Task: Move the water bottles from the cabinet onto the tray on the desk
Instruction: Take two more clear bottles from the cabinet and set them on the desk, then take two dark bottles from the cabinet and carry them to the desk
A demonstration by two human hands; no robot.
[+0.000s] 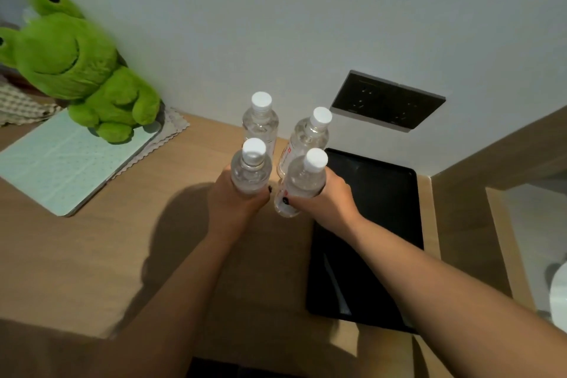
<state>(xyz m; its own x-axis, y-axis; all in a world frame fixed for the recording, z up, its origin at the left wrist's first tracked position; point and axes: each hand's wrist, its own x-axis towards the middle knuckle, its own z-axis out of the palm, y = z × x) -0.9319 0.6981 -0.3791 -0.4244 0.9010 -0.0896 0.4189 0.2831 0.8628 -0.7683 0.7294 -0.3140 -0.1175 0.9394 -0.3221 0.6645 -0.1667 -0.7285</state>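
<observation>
Above desk [92, 255], both hands grip bottles upright.

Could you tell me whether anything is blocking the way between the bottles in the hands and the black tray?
Nothing visible does. Left hand and right hand hold the four bottles above the desk, at the far left corner of the black tray, whose visible surface is bare.

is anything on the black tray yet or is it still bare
Bare. The black tray shows only dark surface and glare; all four bottles are off it, gripped in the left hand and right hand.
</observation>
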